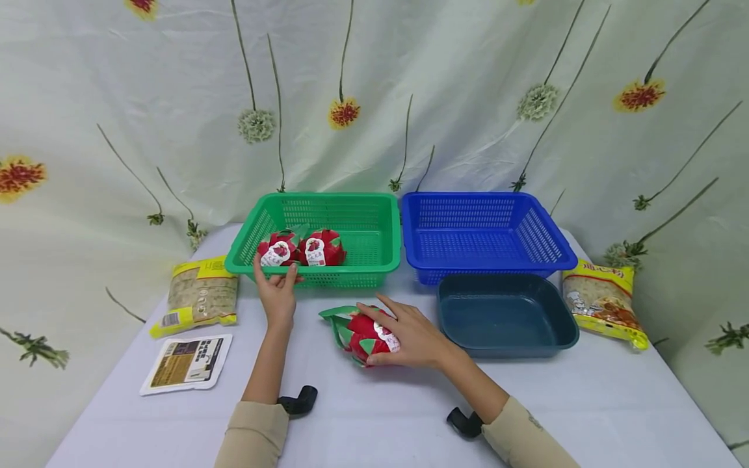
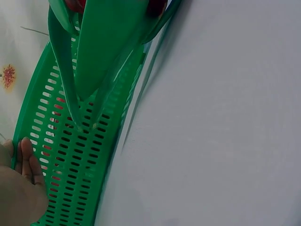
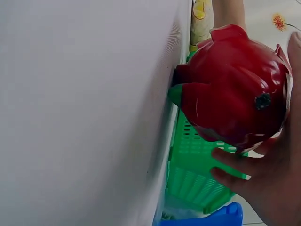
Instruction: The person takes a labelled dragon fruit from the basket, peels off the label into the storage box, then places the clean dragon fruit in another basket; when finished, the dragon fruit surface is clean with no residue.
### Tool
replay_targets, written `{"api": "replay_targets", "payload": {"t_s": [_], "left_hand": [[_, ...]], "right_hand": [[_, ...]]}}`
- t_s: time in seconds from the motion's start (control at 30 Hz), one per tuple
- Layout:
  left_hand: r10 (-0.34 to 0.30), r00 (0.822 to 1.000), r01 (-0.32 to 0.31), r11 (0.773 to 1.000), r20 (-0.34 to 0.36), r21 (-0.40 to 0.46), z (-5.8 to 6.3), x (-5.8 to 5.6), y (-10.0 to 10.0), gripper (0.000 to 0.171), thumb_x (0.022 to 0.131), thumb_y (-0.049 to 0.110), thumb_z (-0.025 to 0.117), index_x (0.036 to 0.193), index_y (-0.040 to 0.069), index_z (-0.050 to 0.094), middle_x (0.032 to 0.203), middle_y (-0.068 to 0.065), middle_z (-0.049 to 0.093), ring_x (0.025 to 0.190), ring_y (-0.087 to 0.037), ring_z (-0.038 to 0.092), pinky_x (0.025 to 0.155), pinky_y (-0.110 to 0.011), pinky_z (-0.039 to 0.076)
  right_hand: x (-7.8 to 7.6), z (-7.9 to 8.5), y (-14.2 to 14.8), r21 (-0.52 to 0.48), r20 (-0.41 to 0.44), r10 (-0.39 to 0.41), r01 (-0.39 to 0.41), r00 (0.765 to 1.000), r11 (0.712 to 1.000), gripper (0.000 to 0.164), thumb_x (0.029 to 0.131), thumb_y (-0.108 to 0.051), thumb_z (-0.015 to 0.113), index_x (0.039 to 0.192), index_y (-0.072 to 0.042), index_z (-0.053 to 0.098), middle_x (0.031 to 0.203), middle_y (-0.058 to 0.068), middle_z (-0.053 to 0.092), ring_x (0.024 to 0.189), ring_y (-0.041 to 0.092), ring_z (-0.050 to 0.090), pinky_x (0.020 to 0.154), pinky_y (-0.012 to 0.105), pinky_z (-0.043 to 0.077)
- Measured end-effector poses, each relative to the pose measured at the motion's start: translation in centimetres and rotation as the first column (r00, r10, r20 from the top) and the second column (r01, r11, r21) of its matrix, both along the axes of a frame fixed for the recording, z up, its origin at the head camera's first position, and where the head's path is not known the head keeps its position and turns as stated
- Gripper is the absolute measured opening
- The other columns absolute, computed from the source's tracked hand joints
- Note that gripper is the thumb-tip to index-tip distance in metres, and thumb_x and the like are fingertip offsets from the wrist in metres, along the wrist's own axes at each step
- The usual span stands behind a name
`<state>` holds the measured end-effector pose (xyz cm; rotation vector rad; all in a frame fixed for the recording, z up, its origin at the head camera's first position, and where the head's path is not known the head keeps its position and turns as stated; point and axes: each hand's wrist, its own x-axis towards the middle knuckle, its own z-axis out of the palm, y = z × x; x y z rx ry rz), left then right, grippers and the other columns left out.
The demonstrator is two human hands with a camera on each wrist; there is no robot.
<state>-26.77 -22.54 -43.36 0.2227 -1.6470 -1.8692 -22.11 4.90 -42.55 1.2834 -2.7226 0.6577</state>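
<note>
Two red dragon fruits (image 1: 323,248) with green leaf tips and white labels sit at the left in the green basket (image 1: 368,268). My left hand (image 1: 276,296) holds that basket's near rim, close beside the two fruits; in the left wrist view its fingers (image 2: 29,162) lie along the slotted outer wall. Low over the table in front of the basket, my right hand (image 1: 412,335) grips a third dragon fruit (image 1: 358,335), thumb on the near side and fingers over the top. Its long green leaves point left. The right wrist view shows this dragon fruit's glossy red underside (image 3: 230,89).
A blue basket (image 1: 488,266) stands right of the green one, with a dark teal tub (image 1: 506,351) in front of it. Yellow bags (image 1: 201,292) of dry food lie at the left and right (image 1: 605,302). A flat white packet (image 1: 187,364) lies front left.
</note>
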Motion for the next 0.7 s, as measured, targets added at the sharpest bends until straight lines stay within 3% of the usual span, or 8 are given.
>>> {"api": "replay_targets", "payload": {"t_s": [0.13,0.27,0.37,0.47,0.6,0.7], "left_hand": [[-0.013,1.000,0.013,1.000,0.014,0.007,0.9,0.7,0.4,0.077,0.089,0.012,0.060,0.148,0.014,0.011,0.093,-0.030,0.056,0.062,-0.009,0.061,0.066,-0.020,0.052],[-0.013,1.000,0.013,1.000,0.023,-0.010,1.6,1.2,0.7,0.076,0.090,0.010,0.059,0.148,0.012,0.011,0.093,-0.031,0.055,0.063,-0.010,0.061,0.067,-0.020,0.052],[-0.016,1.000,0.016,1.000,0.020,-0.017,1.6,1.2,0.7,0.075,0.090,0.010,0.059,0.148,0.012,0.011,0.093,-0.031,0.055,0.063,-0.011,0.061,0.069,-0.023,0.052],[-0.014,1.000,0.014,1.000,0.012,-0.017,1.3,1.0,0.6,0.075,0.090,0.012,0.059,0.148,0.013,0.012,0.087,-0.022,0.058,0.062,-0.011,0.060,0.069,-0.026,0.053],[-0.012,1.000,0.012,1.000,0.000,0.010,0.6,0.4,0.3,0.077,0.088,0.014,0.061,0.148,0.016,0.013,0.078,-0.008,0.059,0.061,-0.011,0.060,0.067,-0.025,0.052],[-0.024,0.999,0.023,0.999,0.028,0.026,0.2,0.2,0.0,0.078,0.087,0.019,0.062,0.148,0.020,0.013,0.079,-0.006,0.059,0.062,-0.011,0.060,0.068,-0.023,0.052]], "right_hand": [[0.6,0.1,0.4,-0.008,0.119,-0.035,0.036,0.992,0.999,0.089,0.077,-0.072,0.049,0.146,-0.040,0.002,0.154,0.003,0.009,0.129,0.031,0.035,0.095,0.050,0.040],[1.3,-0.1,0.7,-0.097,0.306,-0.077,0.111,0.949,0.989,0.109,0.072,-0.068,0.061,0.148,-0.026,-0.005,0.154,-0.001,0.002,0.137,0.022,0.021,0.098,0.044,0.038],[1.6,-0.5,0.9,-0.160,0.381,-0.075,0.146,0.921,0.976,0.119,0.067,-0.062,0.070,0.149,-0.014,-0.003,0.154,0.003,0.006,0.138,0.019,0.016,0.103,0.042,0.033],[1.6,-1.2,1.2,-0.195,0.370,-0.047,0.127,0.928,0.972,0.122,0.065,-0.059,0.075,0.149,-0.012,0.001,0.152,0.009,0.017,0.135,0.020,0.025,0.103,0.041,0.034],[1.5,-2.0,1.6,-0.218,0.302,-0.003,0.071,0.953,0.973,0.117,0.065,-0.055,0.076,0.149,-0.024,0.003,0.147,0.009,0.031,0.128,0.023,0.038,0.097,0.040,0.040],[1.4,-2.6,1.7,-0.249,0.233,0.013,0.047,0.972,0.967,0.111,0.065,-0.052,0.077,0.149,-0.028,0.009,0.143,0.007,0.038,0.126,0.023,0.042,0.096,0.040,0.042]]}}
